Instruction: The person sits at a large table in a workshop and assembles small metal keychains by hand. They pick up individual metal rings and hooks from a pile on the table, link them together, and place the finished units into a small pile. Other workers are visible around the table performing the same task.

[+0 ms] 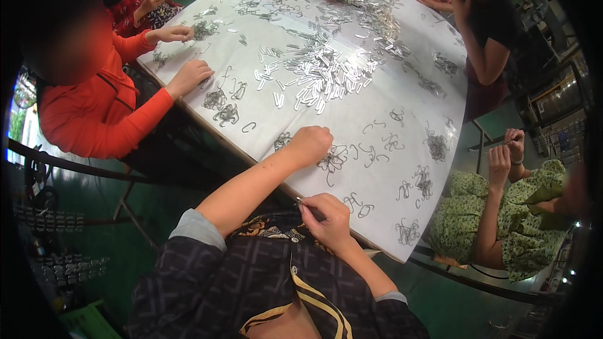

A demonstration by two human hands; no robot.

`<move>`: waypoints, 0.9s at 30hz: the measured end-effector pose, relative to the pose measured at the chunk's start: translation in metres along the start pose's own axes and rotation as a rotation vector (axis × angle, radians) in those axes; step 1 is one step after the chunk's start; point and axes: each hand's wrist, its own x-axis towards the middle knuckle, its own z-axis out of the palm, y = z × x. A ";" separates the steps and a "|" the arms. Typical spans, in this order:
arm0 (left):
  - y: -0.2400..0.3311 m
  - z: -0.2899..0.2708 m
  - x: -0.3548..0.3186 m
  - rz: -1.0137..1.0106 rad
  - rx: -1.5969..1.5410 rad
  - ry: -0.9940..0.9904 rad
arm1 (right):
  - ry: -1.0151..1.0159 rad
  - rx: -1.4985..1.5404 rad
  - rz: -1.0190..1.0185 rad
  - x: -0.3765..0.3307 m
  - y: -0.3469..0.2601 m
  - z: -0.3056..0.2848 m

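At the near edge of the table (377,116), a small metal clip (299,201) is being pinched in the closed right hand (326,216). A wire hook bundle (333,160) is lying just right of the left hand (309,144), which is being held curled, fingers together, nearer to it.

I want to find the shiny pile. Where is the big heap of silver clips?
The heap of silver clips lies mid-table in the head view, beyond the left hand.
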 end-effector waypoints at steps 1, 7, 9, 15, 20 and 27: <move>-0.003 -0.003 -0.001 -0.047 -0.073 0.022 | 0.004 0.000 0.008 0.000 0.000 0.000; -0.013 -0.034 -0.007 -0.316 -0.530 0.019 | 0.016 0.038 0.141 -0.003 0.001 0.004; -0.015 -0.035 -0.007 -0.342 -0.589 0.008 | 0.013 0.048 0.147 -0.003 0.001 0.004; -0.010 -0.038 -0.004 -0.327 -0.621 0.000 | 0.007 0.039 0.120 -0.003 -0.001 0.005; -0.012 -0.030 -0.007 -0.340 -0.667 -0.080 | 0.008 0.023 0.116 -0.007 0.000 0.006; -0.025 -0.032 -0.005 -0.644 -1.206 -0.327 | -0.005 0.014 0.115 -0.008 0.002 0.008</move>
